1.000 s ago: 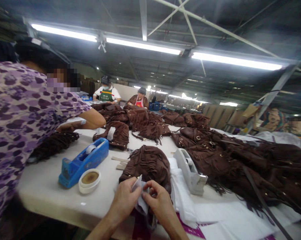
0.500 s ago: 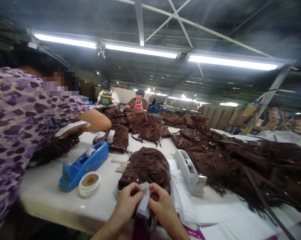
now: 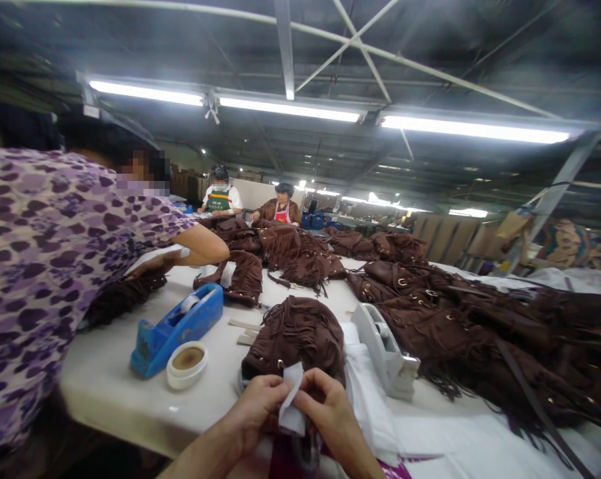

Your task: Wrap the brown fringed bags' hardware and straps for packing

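Observation:
A brown fringed bag (image 3: 300,332) lies on the white table (image 3: 215,406) right in front of me. At its near edge, a narrow white strip (image 3: 292,402) stands between my two hands. My left hand (image 3: 263,406) pinches the strip from the left side, thumb against fingers. From the right, my right hand (image 3: 325,402) pinches the same strip. Part of a strap or buckle hangs below the strip, mostly hidden by the hands.
Left of the bag are a blue tape dispenser (image 3: 178,326) and a round white container (image 3: 187,364). A grey tape dispenser (image 3: 386,349) stands on the right, beside piled brown bags (image 3: 470,319). A person in a patterned shirt (image 3: 70,253) leans in at the left.
The whole view has shifted slightly, so things appear a little further right. Both hands still pinch the strip, whose lower end now spreads wider.

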